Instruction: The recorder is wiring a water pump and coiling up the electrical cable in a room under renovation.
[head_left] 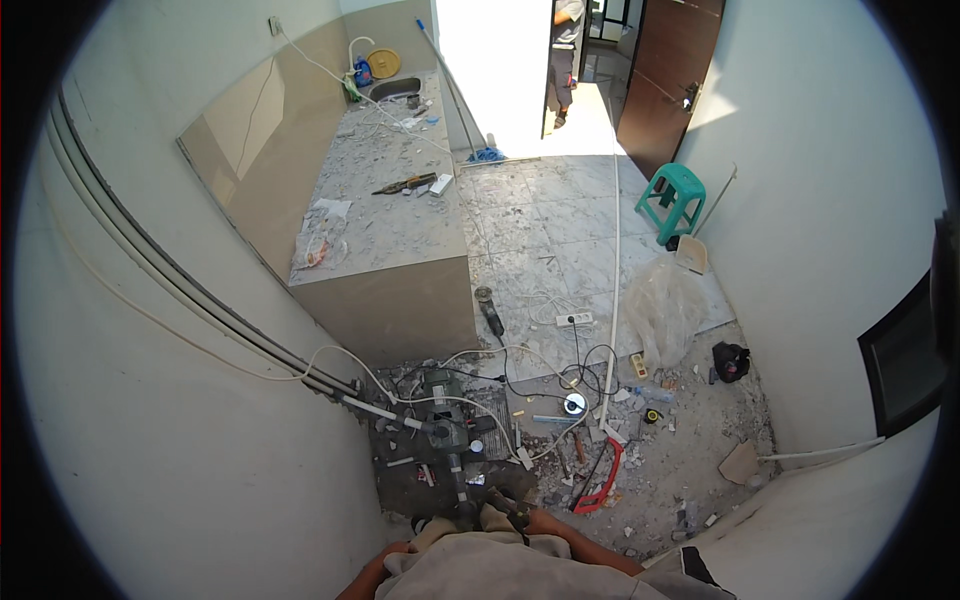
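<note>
At far left of my work area, the white pipe (385,410) slopes down from the wall to the power tool (445,430), though I can't tell whether they touch. My left hand (398,548) is low at the picture's edge, against the shirt; its fingers are hidden, so I cannot tell how far open they are or what they hold. To its right, near the lap, my right hand (540,522) has its fingers seemingly curled closed round a dark tool (515,512). I judge the step in hand to be close work with that tool, down by the floor (640,525); the next move seems to call for a firm right grip and care around the power tool's shaft and the loose cables. The dark tool sits just in front of the body, right of the shaft; it looks short, narrow and dull, too small and shaded for me to name its kind. Further right, apart from the hand, the red saw (611,475) lies on rubble, and beyond it the tape measure (653,416).
</note>
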